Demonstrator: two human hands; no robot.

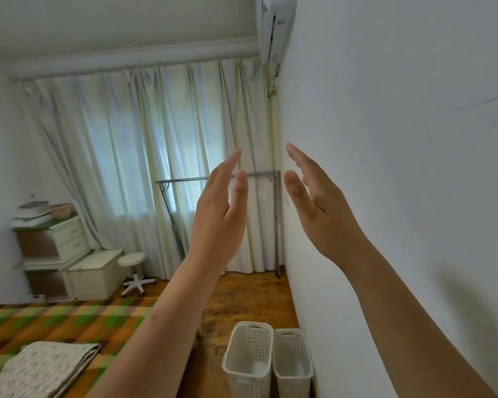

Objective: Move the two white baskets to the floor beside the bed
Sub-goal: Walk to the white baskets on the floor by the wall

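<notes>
Overhead, left hand (pixel 217 209) and right hand (pixel 318 206) are hovering with palms facing, fingers spread, grasping nothing. Well below them, left basket (pixel 249 359) and right basket (pixel 293 361) are standing touching on floor (pixel 242 297), between bed (pixel 58 320) and wall (pixel 385 196).

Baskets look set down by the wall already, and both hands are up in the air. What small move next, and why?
Probably just lower the hands and stop. Both baskets stand upright side by side on the floor, between the bed and the wall. The left hand and right hand are open, empty and well above them, so nothing seems left to carry.
</notes>
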